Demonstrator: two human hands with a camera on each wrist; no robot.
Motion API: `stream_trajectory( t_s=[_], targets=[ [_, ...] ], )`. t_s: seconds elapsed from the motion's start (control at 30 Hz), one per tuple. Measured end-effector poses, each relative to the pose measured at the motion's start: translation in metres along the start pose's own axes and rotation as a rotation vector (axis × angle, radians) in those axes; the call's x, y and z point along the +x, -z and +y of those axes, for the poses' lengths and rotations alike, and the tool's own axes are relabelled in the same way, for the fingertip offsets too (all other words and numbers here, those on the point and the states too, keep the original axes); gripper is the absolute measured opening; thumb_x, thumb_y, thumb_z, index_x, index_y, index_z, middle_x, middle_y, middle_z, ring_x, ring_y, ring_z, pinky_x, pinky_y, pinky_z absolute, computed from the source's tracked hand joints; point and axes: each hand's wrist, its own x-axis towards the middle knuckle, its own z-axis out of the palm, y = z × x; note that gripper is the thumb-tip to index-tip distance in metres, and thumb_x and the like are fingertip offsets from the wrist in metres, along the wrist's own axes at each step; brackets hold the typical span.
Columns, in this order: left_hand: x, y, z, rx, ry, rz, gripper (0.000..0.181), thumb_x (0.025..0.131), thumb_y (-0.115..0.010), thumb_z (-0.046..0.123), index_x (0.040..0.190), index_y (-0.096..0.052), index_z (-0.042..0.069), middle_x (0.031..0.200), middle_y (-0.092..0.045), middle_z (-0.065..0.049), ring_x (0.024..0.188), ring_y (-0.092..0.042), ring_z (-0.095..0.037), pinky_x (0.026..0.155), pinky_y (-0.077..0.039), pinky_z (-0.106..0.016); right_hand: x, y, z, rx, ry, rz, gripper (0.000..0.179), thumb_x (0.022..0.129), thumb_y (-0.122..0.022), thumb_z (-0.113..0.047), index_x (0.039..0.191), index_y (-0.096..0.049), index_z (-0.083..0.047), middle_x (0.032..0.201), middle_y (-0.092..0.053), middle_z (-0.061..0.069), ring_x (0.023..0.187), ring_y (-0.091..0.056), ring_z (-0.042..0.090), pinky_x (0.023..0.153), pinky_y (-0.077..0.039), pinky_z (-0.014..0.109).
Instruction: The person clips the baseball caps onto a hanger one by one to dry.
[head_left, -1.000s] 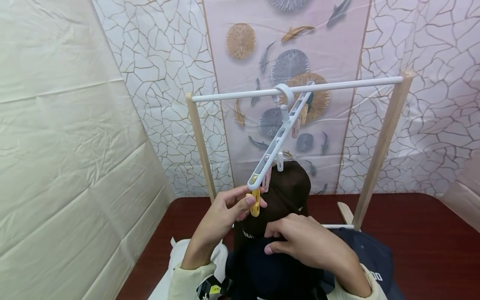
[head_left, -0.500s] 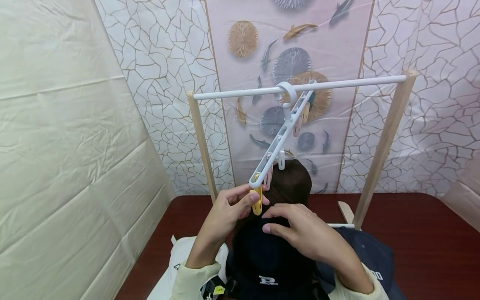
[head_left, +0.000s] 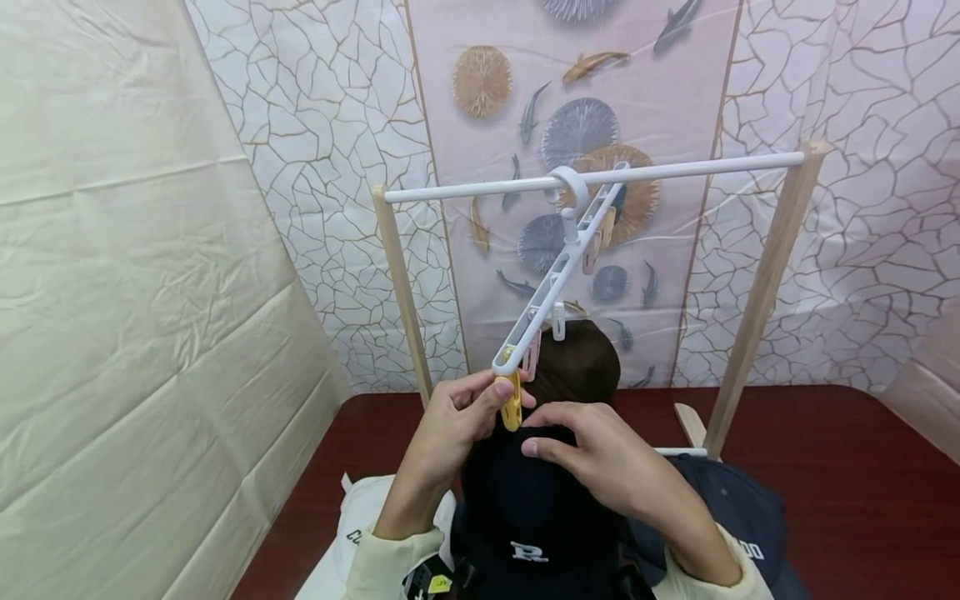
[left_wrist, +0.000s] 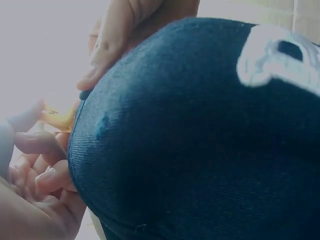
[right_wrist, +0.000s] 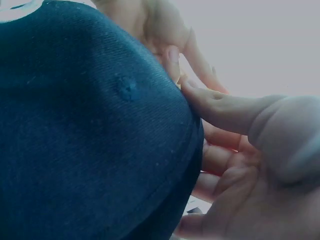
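Note:
My left hand (head_left: 446, 433) pinches a yellow clothespin (head_left: 512, 408) at the near end of a white clip hanger (head_left: 551, 287). With thumb and fingers, my right hand (head_left: 611, 462) grips the top edge of a dark navy baseball cap (head_left: 536, 500) with a white letter on its front. The cap's edge is right by the clothespin's lower tip; whether it lies between the jaws is hidden. In the left wrist view the navy cap (left_wrist: 165, 135) fills most of the picture, and the fingertips of both hands meet its edge.
A brown cap (head_left: 577, 358) hangs behind the navy one, under the hanger. More clips, pink and white among them, line the hanger. It hooks over a white rod (head_left: 712, 167) on a wooden frame. A white cap (head_left: 363, 512) lies left, another navy cap (head_left: 738, 500) right.
My right hand has lifted the navy cap up towards the clothespin, and its white letter has come into view. The cap now covers more of the brown one. My left hand stays on the clothespin.

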Motion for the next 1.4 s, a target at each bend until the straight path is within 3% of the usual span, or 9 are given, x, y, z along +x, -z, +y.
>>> stream_trajectory(
  t_s=[0.27,0.43,0.57,0.83,1.4],
  targets=[
    [-0.0004,-0.0009,0.0009,0.001,0.008,0.016,0.039,0.108,-0.062,0.033,0.128,-0.072,0.0,0.097,-0.075,0.002,0.051,-0.026,-0.009,0.047,-0.022,-0.025,0.0002,-0.0005,-0.002,0.035,-0.106,0.031,0.015,0.097,-0.078,-0.028,0.104,-0.078,-0.015,0.091,-0.072,-0.009,0.078,-0.059,0.009,0.069,-0.049,0.028],
    [-0.001,-0.0011,0.002,-0.01,0.015,0.019,0.038,0.109,-0.062,0.031,0.128,-0.072,-0.001,0.097,-0.076,0.002,0.052,-0.026,-0.008,0.048,-0.021,-0.024,-0.0004,-0.0006,-0.0023,-0.02,-0.149,0.021,0.016,0.097,-0.076,-0.031,0.101,-0.077,-0.016,0.083,-0.067,-0.01,0.075,-0.056,0.009,0.068,-0.046,0.028],
    [-0.0016,-0.0013,0.0018,-0.02,0.019,0.028,0.038,0.109,-0.063,0.03,0.127,-0.072,-0.002,0.096,-0.077,0.002,0.053,-0.026,-0.008,0.049,-0.022,-0.023,-0.0016,-0.0007,-0.0014,-0.06,-0.133,0.008,0.016,0.099,-0.074,-0.032,0.102,-0.076,-0.017,0.089,-0.069,-0.011,0.08,-0.057,0.008,0.072,-0.048,0.03],
    [-0.0011,-0.0032,0.0007,-0.035,0.028,0.053,0.037,0.108,-0.064,0.03,0.126,-0.073,-0.002,0.096,-0.078,0.002,0.052,-0.026,-0.008,0.049,-0.022,-0.023,-0.0026,0.0026,-0.0002,-0.028,-0.055,-0.03,0.015,0.1,-0.073,-0.029,0.108,-0.078,-0.017,0.102,-0.073,-0.009,0.09,-0.061,0.008,0.076,-0.051,0.03],
    [0.0004,-0.0038,-0.0004,-0.272,0.132,0.043,0.04,0.109,-0.061,0.021,0.134,-0.064,-0.01,0.099,-0.079,0.003,0.047,-0.027,0.001,0.046,-0.022,-0.017,-0.0031,0.0043,0.0002,-0.022,0.007,0.038,0.019,0.098,-0.075,-0.028,0.112,-0.08,-0.016,0.107,-0.075,-0.008,0.1,-0.065,0.013,0.082,-0.054,0.033]
  ],
)
